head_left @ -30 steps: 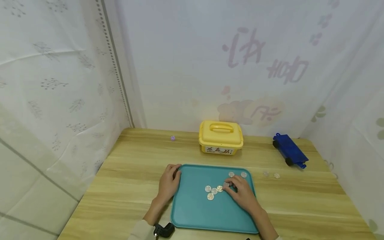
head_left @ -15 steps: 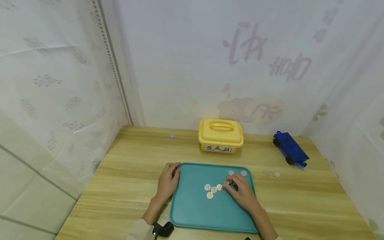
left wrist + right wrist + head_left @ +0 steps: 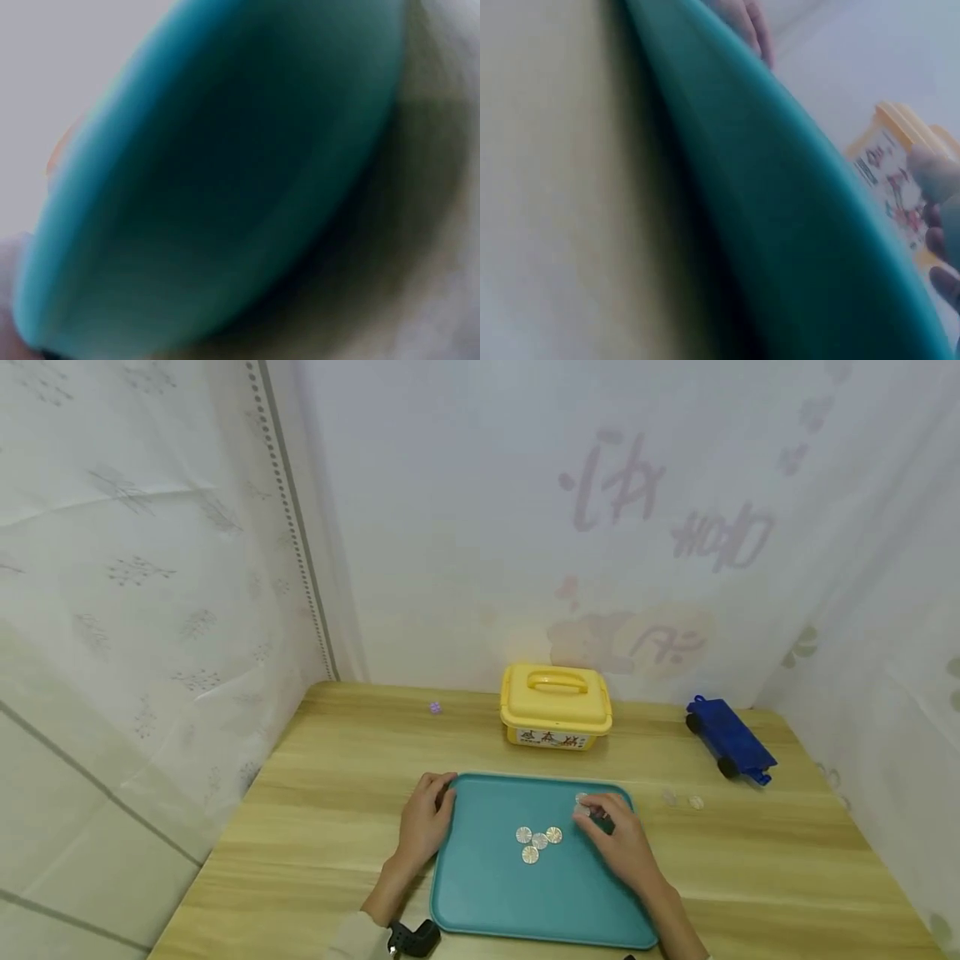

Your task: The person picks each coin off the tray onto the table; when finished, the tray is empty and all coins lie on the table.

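Observation:
On the table lies a teal tray [image 3: 495, 902] with several round coins, silver and gold in tone. A small group of coins [image 3: 540, 841] lies at the tray's middle. My right hand [image 3: 618, 839] is over the tray's far right part, pinching a silvery coin [image 3: 582, 810] between thumb and fingers. Another coin [image 3: 581, 797] shows just beyond the fingertips. My left hand [image 3: 423, 822] holds the tray's left rim near the far corner. Both wrist views mostly show the blurred tray side; in the right one my right fingers [image 3: 934, 176] appear at the edge.
Behind the tray stands a yellow lidded box [image 3: 555, 702] with a handle. A blue toy cart [image 3: 731, 739] lies at the back right. Two coins [image 3: 696, 802] lie on the wooden table [image 3: 322, 835] right of the tray. A small purple piece [image 3: 435, 707] sits near the back edge.
My right hand has moved slightly away and to the right, taking a coin from beside the middle group. It now covers the far right coin. My left hand stays at the rim.

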`<move>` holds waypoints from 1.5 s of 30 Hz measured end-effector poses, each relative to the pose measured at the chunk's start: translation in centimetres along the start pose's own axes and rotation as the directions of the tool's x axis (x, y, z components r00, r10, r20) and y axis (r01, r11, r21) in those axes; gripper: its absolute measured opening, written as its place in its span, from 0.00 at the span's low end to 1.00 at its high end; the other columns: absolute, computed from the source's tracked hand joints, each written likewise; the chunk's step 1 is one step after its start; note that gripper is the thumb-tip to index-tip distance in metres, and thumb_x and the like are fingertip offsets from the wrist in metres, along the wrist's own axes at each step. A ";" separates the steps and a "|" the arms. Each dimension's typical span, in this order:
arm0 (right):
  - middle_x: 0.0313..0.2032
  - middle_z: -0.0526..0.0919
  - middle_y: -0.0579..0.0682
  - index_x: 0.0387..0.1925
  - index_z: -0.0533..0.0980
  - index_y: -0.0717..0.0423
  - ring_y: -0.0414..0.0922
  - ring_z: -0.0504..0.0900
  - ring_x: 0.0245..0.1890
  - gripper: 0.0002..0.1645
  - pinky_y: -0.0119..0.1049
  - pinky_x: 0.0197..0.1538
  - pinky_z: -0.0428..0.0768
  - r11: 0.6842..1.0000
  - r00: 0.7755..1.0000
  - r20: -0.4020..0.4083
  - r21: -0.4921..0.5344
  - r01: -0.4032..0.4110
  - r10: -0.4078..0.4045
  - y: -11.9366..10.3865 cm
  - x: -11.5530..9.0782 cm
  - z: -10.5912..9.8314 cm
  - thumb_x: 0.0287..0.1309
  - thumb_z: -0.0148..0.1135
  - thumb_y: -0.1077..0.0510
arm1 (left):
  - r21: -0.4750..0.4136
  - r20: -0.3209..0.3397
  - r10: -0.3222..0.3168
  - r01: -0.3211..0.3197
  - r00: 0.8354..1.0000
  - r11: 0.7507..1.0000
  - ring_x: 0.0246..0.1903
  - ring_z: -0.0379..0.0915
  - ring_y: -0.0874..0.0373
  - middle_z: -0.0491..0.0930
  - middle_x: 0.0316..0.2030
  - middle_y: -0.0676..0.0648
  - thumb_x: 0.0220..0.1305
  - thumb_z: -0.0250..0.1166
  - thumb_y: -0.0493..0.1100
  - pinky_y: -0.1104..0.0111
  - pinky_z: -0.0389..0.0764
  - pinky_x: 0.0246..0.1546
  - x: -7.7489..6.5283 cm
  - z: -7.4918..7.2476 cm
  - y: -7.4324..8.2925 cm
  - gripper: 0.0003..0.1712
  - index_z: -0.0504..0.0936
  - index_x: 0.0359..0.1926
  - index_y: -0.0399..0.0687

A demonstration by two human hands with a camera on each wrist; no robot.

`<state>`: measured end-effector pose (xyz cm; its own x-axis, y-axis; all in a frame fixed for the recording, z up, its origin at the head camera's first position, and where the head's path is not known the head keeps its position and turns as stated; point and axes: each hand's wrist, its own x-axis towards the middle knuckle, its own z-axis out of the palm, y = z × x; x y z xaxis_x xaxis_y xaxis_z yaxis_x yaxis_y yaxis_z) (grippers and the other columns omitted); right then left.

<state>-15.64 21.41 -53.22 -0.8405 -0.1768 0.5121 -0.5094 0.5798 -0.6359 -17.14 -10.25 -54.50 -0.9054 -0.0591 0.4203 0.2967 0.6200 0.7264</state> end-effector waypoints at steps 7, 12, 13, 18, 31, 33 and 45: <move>0.34 0.74 0.41 0.43 0.77 0.51 0.34 0.71 0.34 0.14 0.23 0.37 0.70 0.983 0.974 -0.138 0.056 -0.173 0.179 2.4 0.1 -2.2 0.52 0.62 0.56 | -0.014 -0.003 -0.008 0.008 1.000 1.000 0.22 0.61 0.66 0.74 0.37 0.52 0.60 0.58 0.39 0.75 0.64 0.21 0.4 0.0 0.1 0.14 0.78 0.48 0.47; 0.33 0.73 0.40 0.42 0.77 0.47 0.34 0.70 0.31 0.14 0.21 0.34 0.69 0.968 0.937 -0.243 0.054 -0.245 0.250 4.5 0.1 -3.2 0.51 0.63 0.54 | -0.003 0.001 0.002 -0.002 1.000 1.000 0.23 0.62 0.66 0.74 0.37 0.52 0.60 0.58 0.40 0.75 0.64 0.21 0.7 0.0 0.2 0.14 0.78 0.48 0.47; 0.33 0.73 0.41 0.42 0.77 0.47 0.34 0.70 0.32 0.14 0.21 0.34 0.69 0.968 0.932 -0.264 0.045 -0.245 0.249 4.8 0.1 -3.5 0.51 0.63 0.54 | -0.004 0.002 0.004 -0.004 1.000 1.000 0.23 0.62 0.66 0.74 0.37 0.52 0.61 0.57 0.40 0.75 0.65 0.21 0.7 0.0 0.2 0.14 0.78 0.48 0.47; 0.31 0.74 0.44 0.40 0.78 0.53 0.33 0.70 0.32 0.14 0.17 0.35 0.68 0.974 0.910 -0.365 -0.033 -0.225 0.198 7.1 0.0 -5.9 0.47 0.66 0.58 | -0.008 -0.009 -0.004 0.004 1.000 1.000 0.24 0.62 0.67 0.74 0.37 0.52 0.60 0.58 0.40 0.75 0.65 0.23 0.6 0.1 0.2 0.14 0.78 0.48 0.48; 0.31 0.78 0.55 0.39 0.79 0.61 0.34 0.69 0.30 0.16 0.30 0.36 0.65 0.825 0.802 -0.485 -0.246 -0.508 0.349 10.4 -1.9 -11.5 0.51 0.63 0.54 | -0.011 0.012 -0.050 0.050 0.999 0.999 0.25 0.65 0.65 0.74 0.39 0.51 0.60 0.58 0.40 0.74 0.66 0.24 0.2 0.0 0.2 0.15 0.78 0.49 0.49; 0.34 0.77 0.59 0.39 0.79 0.62 0.46 0.72 0.35 0.16 0.38 0.41 0.66 0.807 0.803 -0.472 -0.269 -0.525 0.365 10.3 -2.2 -11.7 0.52 0.62 0.55 | -0.013 0.019 -0.047 0.047 0.999 0.999 0.25 0.65 0.65 0.74 0.39 0.50 0.60 0.58 0.40 0.74 0.66 0.24 0.1 0.0 0.1 0.15 0.78 0.49 0.49; 0.43 0.72 0.64 0.44 0.78 0.60 0.63 0.64 0.46 0.18 0.56 0.50 0.56 0.755 0.792 -0.434 -0.310 -0.578 0.429 10.3 -2.5 -11.4 0.55 0.58 0.53 | -0.016 0.015 -0.036 0.036 0.999 0.999 0.26 0.65 0.65 0.74 0.39 0.50 0.60 0.57 0.39 0.74 0.67 0.24 0.1 0.0 0.1 0.14 0.78 0.49 0.48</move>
<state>-16.68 36.93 -54.52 -0.8042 0.4538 0.3840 0.1586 0.7864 -0.5971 -17.17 -10.16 -54.43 -0.9199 -0.0699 0.3859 0.2687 0.6046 0.7498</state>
